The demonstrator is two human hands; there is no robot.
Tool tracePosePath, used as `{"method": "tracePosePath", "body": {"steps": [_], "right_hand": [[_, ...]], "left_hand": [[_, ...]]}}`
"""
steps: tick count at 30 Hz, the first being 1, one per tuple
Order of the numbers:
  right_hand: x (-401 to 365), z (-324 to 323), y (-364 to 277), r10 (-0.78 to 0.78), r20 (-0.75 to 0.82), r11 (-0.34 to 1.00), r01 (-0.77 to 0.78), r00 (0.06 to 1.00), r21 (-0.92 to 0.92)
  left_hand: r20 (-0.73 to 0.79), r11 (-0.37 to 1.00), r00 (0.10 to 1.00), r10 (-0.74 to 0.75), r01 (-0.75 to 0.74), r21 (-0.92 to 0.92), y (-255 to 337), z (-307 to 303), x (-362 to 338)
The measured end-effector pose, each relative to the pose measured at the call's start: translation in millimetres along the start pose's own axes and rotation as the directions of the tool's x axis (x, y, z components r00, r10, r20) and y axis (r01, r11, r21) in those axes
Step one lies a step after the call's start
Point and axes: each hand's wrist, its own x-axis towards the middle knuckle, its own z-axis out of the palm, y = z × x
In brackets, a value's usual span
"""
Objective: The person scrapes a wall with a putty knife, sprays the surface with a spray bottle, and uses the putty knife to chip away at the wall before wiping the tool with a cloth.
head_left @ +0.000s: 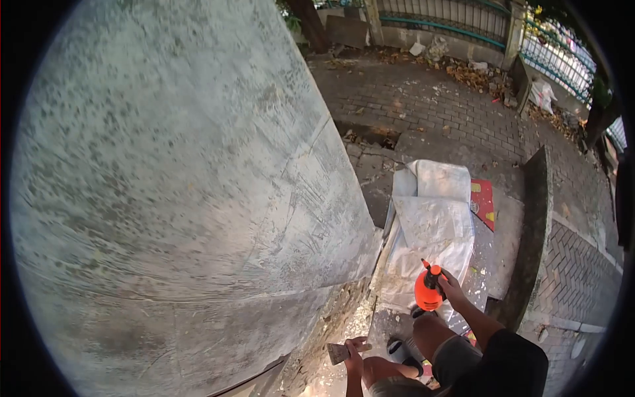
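Note:
My right hand [452,288] is wrapped round the black handle of an orange pump spray bottle [427,292], held above my knee with its nozzle toward the wall side. Lower down, my left hand [355,358] grips a scraper [338,353] with a flat, dirty blade; its handle is mostly covered by the fingers. The blade is apart from the big grey wall [198,172], whose surface is mottled with dark spots and scratched streaks. Along the wall's lower part, a rough, flaked strip [331,321] lies close to the scraper.
A whitish plastic sheet [430,225] covers the ground beside the wall, with a red printed piece [483,202] at its edge. A low kerb [532,225] runs along the right. Behind are brick paving [423,99], dry leaves [473,78] and a fence [450,30].

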Motion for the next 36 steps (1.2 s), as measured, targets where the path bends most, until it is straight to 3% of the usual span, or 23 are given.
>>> {"method": "tracePosePath", "body": {"steps": [1,2,4,7,10,14,15,21,24,26,30,31,34,35,36], "right_hand": [[-14,12,-30,-0.014,0.071,1.0,0.014,0.997,-0.011],[-27,23,-53,-0.036,0.096,0.998,0.04,0.995,-0.039],[-67,50,-121,0.019,0.165,0.999,-0.015,0.986,-0.03],[-127,77,-231,0.006,0.309,0.994,0.027,0.951,-0.102],[-173,97,-323,-0.055,0.322,0.994,0.081,0.945,-0.07],[-216,123,-410,-0.159,0.32,0.984,0.121,0.934,0.133],[-222,126,-419,-0.176,0.324,0.978,0.127,0.929,0.168],[-256,153,-454,-0.139,0.286,0.964,0.063,0.948,0.26],[-276,160,-466,-0.112,0.287,0.978,0.054,0.951,0.201],[-290,161,-475,-0.095,0.33,0.982,0.034,0.939,0.184],[-299,149,-481,-0.078,0.361,0.995,0.048,0.929,0.091],[-296,148,-474,-0.049,0.327,0.99,0.003,0.944,0.138],[-303,138,-482,0.005,0.328,0.991,-0.049,0.945,0.128],[-307,138,-489,0.002,0.327,0.991,-0.046,0.945,0.128],[-309,139,-491,-0.011,0.322,0.99,-0.034,0.947,0.135]], "left_hand": [[-0.02,0.998,0.999,-0.028,0.027,-0.06,8,-10,-15],[-0.061,0.999,0.997,-0.04,0.04,0.006,16,-21,-35],[-0.061,0.997,0.995,-0.08,0.079,-0.014,48,-39,-76],[-0.08,0.988,0.985,-0.156,0.156,-0.001,82,-65,-136],[-0.066,0.983,0.981,-0.182,0.179,-0.05,91,-92,-186],[-0.195,0.974,0.955,-0.224,0.215,-0.068,102,-108,-235],[-0.229,0.96,0.933,-0.279,0.264,-0.095,112,-107,-242],[-0.302,0.941,0.903,-0.307,0.241,-0.237,123,-102,-248],[-0.289,0.954,0.914,-0.283,0.237,-0.183,149,-98,-252],[-0.26,0.941,0.926,-0.272,0.2,-0.273,162,-96,-250],[-0.237,0.984,0.966,-0.103,0.064,-0.169,186,-98,-250],[-0.228,0.99,0.973,-0.029,-0.004,-0.144,196,-93,-233],[-0.258,0.993,0.965,0.037,-0.064,-0.095,271,-76,-226],[-0.264,0.991,0.959,0.105,-0.124,-0.057,272,-77,-214],[-0.204,0.983,0.979,0.027,-0.064,-0.173,299,-71,-208]]}}
